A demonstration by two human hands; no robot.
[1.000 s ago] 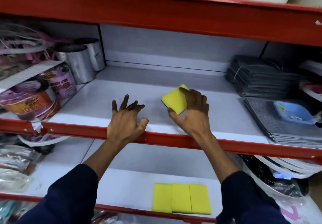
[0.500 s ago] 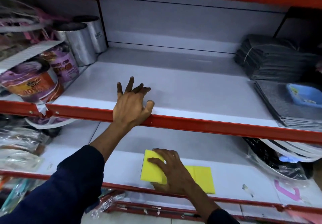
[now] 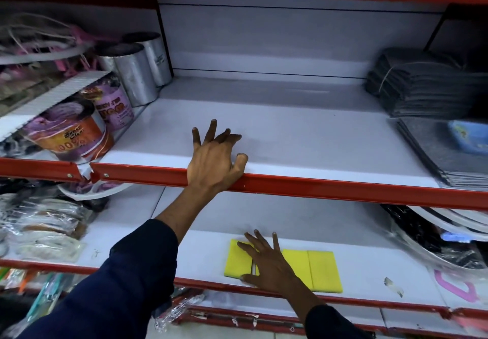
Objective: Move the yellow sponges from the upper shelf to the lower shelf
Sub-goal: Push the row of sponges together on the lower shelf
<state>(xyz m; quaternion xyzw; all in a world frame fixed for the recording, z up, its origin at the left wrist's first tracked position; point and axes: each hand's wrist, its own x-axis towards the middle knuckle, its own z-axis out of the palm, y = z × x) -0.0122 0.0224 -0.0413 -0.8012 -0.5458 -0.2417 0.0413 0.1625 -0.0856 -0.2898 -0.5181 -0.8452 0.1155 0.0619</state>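
Several yellow sponges (image 3: 323,270) lie flat in a row on the lower shelf (image 3: 369,272), near its red front edge. My right hand (image 3: 266,262) rests palm-down across the row, fingers spread, covering part of it; the leftmost sponge (image 3: 237,261) shows beside my fingers. My left hand (image 3: 215,162) is braced on the red front rail of the upper shelf (image 3: 290,127), fingers spread on the white surface, holding nothing. I see no sponge on the upper shelf.
Silver rolls (image 3: 137,74) and purple tubs (image 3: 71,135) crowd the upper shelf's left side. Grey cloth stacks (image 3: 422,85) and a blue box (image 3: 470,135) fill its right. Bagged goods (image 3: 45,225) sit left on the lower shelf, dark packets (image 3: 435,241) right.
My right hand brought a sponge down from the upper shelf and laid it at the left end of the row; its fingers now lie flat and spread. My left hand stayed on the rail.
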